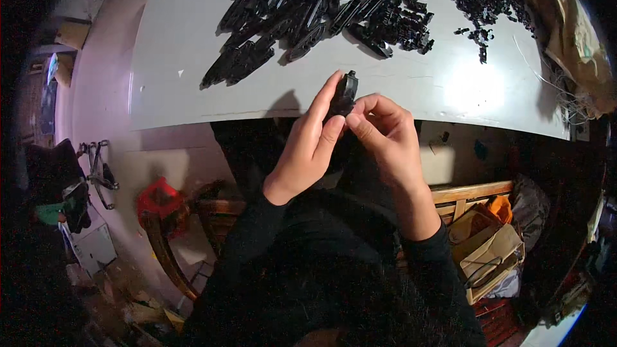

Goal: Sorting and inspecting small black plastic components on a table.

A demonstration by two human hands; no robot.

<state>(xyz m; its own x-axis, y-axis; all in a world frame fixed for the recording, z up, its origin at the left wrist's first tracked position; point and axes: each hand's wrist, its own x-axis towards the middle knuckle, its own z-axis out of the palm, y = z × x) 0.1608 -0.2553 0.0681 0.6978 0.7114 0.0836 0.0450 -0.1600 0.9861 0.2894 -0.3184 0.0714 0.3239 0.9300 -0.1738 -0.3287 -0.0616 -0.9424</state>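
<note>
Above the front edge of the white table, my left hand (307, 141) is closed around a small, elongated black plastic part (345, 93). The part stands tilted upward, with a narrow stub at its top end. My right hand (389, 136) pinches with thumb and forefinger at the part's lower end; whether a small piece sits between those fingertips is hidden. Beyond my hands lies a heap of long black plastic parts (276, 19) of similar look. To its right are shorter black plastic pieces (405, 22).
Tiny black pieces (485, 0) are scattered at the far right of the white table (173, 58). Thin pale strands (569, 93) hang near its right edge. A wooden bench (472, 191) holding a cardboard box (491, 254) stands at my right. A red bag (160, 199) is at lower left.
</note>
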